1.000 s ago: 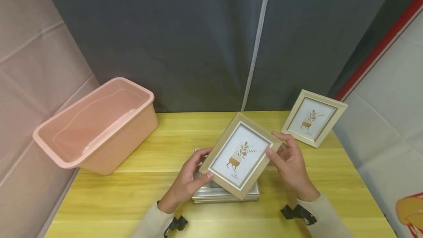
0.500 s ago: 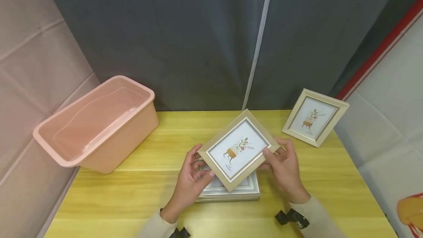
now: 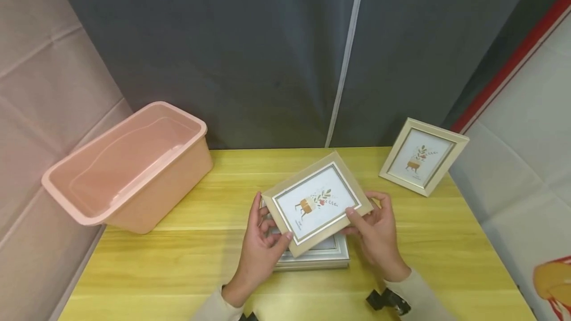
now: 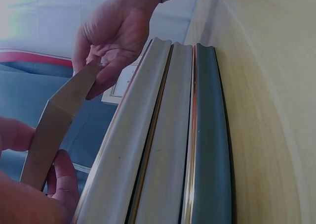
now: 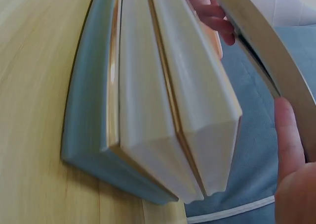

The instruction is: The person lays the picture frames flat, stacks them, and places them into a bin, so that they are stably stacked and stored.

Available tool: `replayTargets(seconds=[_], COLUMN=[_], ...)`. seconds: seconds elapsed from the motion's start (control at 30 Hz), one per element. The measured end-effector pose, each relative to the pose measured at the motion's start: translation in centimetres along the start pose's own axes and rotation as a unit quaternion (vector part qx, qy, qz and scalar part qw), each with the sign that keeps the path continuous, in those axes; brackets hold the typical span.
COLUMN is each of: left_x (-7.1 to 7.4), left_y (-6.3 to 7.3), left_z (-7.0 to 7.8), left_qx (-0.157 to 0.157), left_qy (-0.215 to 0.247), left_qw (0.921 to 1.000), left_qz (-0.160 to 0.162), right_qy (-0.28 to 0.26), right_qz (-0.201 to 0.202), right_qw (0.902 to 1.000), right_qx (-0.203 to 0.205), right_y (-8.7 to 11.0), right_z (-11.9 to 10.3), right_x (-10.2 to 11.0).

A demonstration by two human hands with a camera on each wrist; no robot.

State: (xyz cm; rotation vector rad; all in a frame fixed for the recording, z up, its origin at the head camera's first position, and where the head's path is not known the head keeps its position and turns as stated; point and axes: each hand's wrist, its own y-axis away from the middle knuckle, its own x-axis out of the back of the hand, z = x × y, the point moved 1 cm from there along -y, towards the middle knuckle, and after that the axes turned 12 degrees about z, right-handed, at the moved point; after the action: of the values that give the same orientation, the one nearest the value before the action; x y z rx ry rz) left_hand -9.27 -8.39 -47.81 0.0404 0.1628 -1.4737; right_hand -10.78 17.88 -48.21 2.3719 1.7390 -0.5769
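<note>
Both hands hold a beige picture frame [image 3: 352,178] tilted above the stack, its print of a plant in a legged pot facing up. My left hand [image 3: 255,256] pinches its lower left end, thumb on the front and fingers behind. At the right end my right hand [image 3: 379,237] grips the edge, thumb on the front border. Beneath lies a stack of picture frames [image 3: 314,264], silvery on top. From the side, the left wrist view shows two pale frames [image 4: 165,135] over a blue-green frame [image 4: 211,135] on the table. The held frame hides much of the stack.
A pink plastic bin [image 3: 160,182] stands at the left of the wooden table [image 3: 178,276]. Another beige picture frame [image 3: 399,180] with the same print stands upright at the back right. A dark grey curtain [image 3: 223,53] hangs behind the table.
The held frame has turned clockwise, from steeply slanted to nearer level, its print now leaning right. Both hands keep their hold; the right hand has moved left and down.
</note>
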Motion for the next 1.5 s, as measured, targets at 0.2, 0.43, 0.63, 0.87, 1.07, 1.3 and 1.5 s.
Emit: replayTargets(seconds=[0.2, 0.43, 0.63, 0.87, 1.07, 1.3, 1.5], left_x=[0.4, 1.5, 2.6, 3.8, 4.4, 4.3, 4.3], left_y=[0.0, -0.3, -0.7, -1.3, -1.7, -1.8, -1.7], left_z=[0.2, 0.4, 0.6, 0.5, 0.8, 0.7, 0.6], left_qx=[0.007, 0.018, 0.014, -0.003, 0.018, 0.012, 0.005], left_qy=[0.01, -0.008, -0.007, -0.024, -0.092, -0.157, -0.201], left_qw=[0.9997, 0.9992, 0.9972, 0.9936, 0.9924, 0.9873, 0.9795], left_qz=[-0.02, -0.035, -0.074, -0.111, -0.08, -0.021, 0.0], right_qy=[-0.004, 0.075, 0.128, 0.191, 0.267, 0.284, 0.296], right_qz=[-0.037, -0.039, -0.06, -0.079, -0.092, -0.104, -0.119], right_qw=[0.9987, 0.9952, 0.9882, 0.9766, 0.9582, 0.9532, 0.9476], right_qx=[0.034, 0.048, 0.059, 0.06, 0.044, 0.007, -0.013], right_y=[0.0, -0.1, -0.4, -0.9, -0.8, -0.8, -0.7], right_z=[0.0, -0.4, -0.6, -0.6, -0.6, -0.4, -0.3], right_x=[0.4, 0.7, 1.0, 1.5, 1.8, 1.9, 2.2])
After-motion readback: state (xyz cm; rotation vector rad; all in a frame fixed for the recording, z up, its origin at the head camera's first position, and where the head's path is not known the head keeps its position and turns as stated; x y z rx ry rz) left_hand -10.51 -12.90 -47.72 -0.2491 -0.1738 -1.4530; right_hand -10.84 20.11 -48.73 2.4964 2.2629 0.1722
